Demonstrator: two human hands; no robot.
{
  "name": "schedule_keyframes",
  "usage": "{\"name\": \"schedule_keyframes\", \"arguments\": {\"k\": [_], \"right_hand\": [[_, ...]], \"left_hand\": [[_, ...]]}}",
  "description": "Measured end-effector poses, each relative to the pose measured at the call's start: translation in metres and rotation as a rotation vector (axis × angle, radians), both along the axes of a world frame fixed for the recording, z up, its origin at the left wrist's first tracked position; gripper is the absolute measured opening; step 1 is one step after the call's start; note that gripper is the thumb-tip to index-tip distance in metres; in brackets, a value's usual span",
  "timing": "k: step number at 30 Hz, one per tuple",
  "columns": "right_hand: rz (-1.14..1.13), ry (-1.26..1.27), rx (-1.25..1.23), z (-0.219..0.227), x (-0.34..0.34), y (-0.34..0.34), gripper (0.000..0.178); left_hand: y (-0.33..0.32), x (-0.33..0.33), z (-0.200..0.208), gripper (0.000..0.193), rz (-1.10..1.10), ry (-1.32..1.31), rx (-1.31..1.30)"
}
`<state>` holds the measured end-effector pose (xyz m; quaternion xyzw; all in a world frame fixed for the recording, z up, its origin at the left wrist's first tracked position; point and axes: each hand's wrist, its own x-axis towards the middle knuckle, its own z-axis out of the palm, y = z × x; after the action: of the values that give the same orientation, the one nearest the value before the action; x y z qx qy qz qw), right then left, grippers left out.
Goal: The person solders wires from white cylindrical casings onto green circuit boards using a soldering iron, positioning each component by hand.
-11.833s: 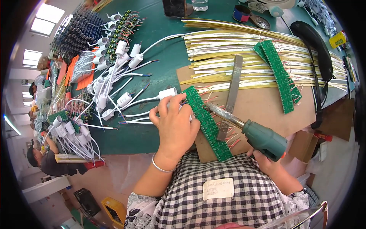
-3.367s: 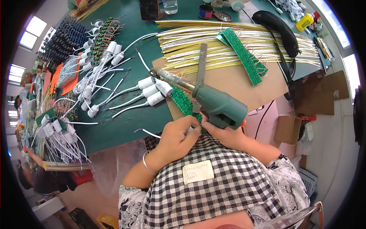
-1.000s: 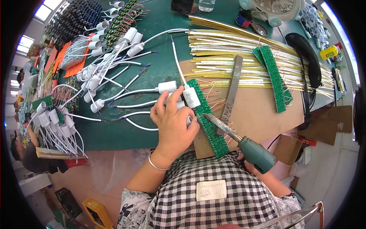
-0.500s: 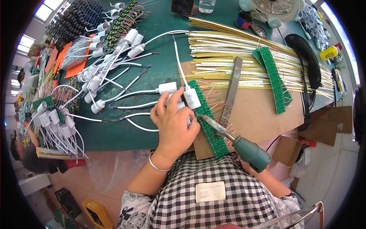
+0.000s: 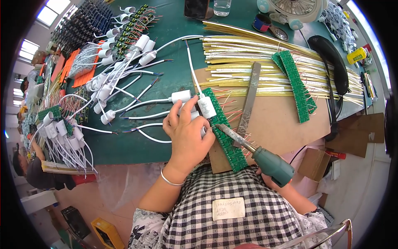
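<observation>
My left hand (image 5: 187,132) is closed over the left edge of a green circuit board strip (image 5: 230,143), thumb and forefinger curled round a white cylindrical cable housing (image 5: 203,132), mostly hidden by the fingers. Another white housing (image 5: 207,107) with a cable lies across the board's upper part, beside my fingertips. A third white housing (image 5: 181,96) sits just beyond my fingers. My right hand (image 5: 268,181), largely hidden behind the handle, grips a soldering iron (image 5: 271,166) with a green handle. Its tip reaches the board close to my left thumb; whether it touches is unclear.
Under the board lies a brown sheet (image 5: 286,124) with a flat metal bar (image 5: 249,99). More green boards (image 5: 295,85) rest on long yellow-white strips (image 5: 236,54). White cabled housings (image 5: 103,91) are heaped at left. A fan (image 5: 292,8), a glass (image 5: 222,7) and a black pouch (image 5: 329,62) stand farther back.
The whole scene has shifted slightly in view. Both hands, the iron and the board keep nearly the same positions relative to each other.
</observation>
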<state>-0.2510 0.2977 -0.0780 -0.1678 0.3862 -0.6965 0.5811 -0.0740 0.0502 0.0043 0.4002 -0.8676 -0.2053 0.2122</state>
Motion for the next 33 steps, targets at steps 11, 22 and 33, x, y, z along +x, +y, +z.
{"name": "schedule_keyframes", "arguments": {"k": [11, 22, 33], "right_hand": [[0.192, 0.997, 0.254, 0.061, 0.004, -0.026, 0.043], [0.05, 1.009, 0.073, 0.066, 0.003, -0.032, 0.028], [-0.108, 0.723, 0.138, 0.062, 0.005, -0.026, 0.053]], "left_hand": [[0.0, 0.001, 0.001, 0.006, 0.007, -0.015, 0.008], [-0.002, -0.001, 0.002, 0.005, 0.002, -0.022, 0.019], [-0.002, 0.002, -0.002, 0.009, -0.018, 0.037, -0.066]]}}
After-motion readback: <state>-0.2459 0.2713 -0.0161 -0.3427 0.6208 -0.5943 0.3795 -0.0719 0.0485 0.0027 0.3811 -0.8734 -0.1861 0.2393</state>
